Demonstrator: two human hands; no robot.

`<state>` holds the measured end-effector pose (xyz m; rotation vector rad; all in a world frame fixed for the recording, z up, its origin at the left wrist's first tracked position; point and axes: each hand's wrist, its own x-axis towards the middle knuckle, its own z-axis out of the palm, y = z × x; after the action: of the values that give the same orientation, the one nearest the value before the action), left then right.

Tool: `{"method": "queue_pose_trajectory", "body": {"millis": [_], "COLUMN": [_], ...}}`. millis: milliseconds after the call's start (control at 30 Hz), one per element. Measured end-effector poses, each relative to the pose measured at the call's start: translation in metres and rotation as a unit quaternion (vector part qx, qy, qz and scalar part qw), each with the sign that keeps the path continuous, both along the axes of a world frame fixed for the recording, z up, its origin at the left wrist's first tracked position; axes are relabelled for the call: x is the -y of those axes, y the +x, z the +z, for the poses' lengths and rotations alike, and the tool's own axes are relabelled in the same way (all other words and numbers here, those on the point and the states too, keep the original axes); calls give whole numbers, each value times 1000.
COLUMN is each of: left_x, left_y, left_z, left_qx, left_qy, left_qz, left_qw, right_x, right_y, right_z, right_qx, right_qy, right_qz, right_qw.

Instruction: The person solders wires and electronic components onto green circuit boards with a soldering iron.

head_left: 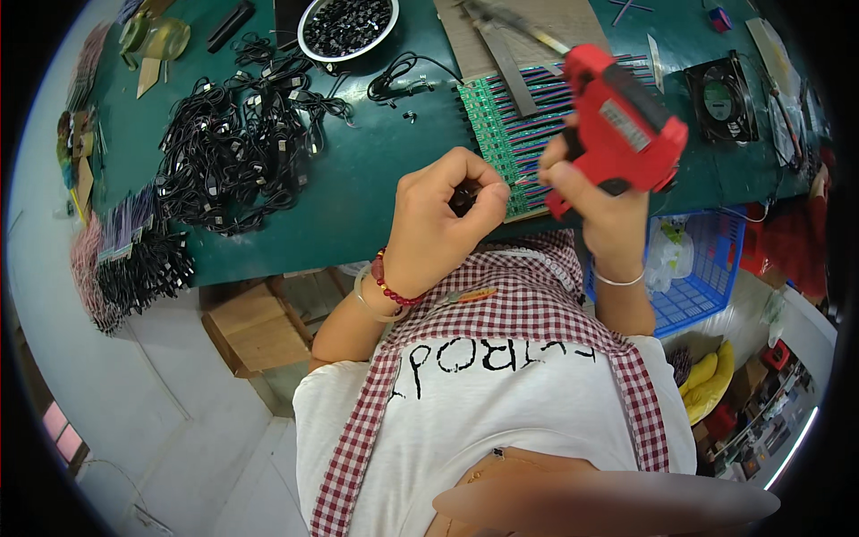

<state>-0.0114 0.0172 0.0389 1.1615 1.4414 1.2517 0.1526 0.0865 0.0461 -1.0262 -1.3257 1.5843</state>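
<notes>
My right hand (604, 201) is wrapped round a red pistol-grip tool (617, 125) with a long thin metal barrel pointing to the far left. Its barrel passes over a panel of green circuit boards (495, 134), which has rows of coloured wires (537, 143) running to the right. A flat metal bar (508, 76) lies across the wires. At the panel's near left edge, my left hand (447, 201) is closed, thumb and forefinger pinched together. Something dark shows inside its curled fingers, too hidden to name.
Tangled black cables (237, 152) cover the table's left part, below a bowl of small black parts (349, 27). A loose black cable (403, 76) lies between bowl and panel. A black fan (723, 97) sits at right. A blue crate (693, 291) stands below the table edge.
</notes>
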Motion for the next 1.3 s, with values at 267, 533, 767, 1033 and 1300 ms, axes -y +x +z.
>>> {"method": "queue_pose_trajectory", "body": {"millis": [267, 533, 767, 1033, 1300], "left_x": [-3, -2, -2, -2, -5], "left_y": [2, 0, -4, -3, 3], "left_z": [3, 1, 2, 2, 1], "left_qx": [36, 90, 63, 95, -96], "left_qy": [-40, -82, -64, -52, 62], "left_qz": [-37, -59, -89, -107, 1], "left_qw": [998, 991, 992, 988, 993], "right_x": [7, 13, 15, 18, 17], "right_y": [-4, -3, 1, 1, -8], "right_z": [3, 1, 0, -3, -1], "right_qx": [2, 28, 94, 82, 10], "right_qy": [30, 97, 146, 141, 6], "right_qz": [103, 100, 84, 91, 9], "right_qw": [994, 990, 981, 982, 1000]}}
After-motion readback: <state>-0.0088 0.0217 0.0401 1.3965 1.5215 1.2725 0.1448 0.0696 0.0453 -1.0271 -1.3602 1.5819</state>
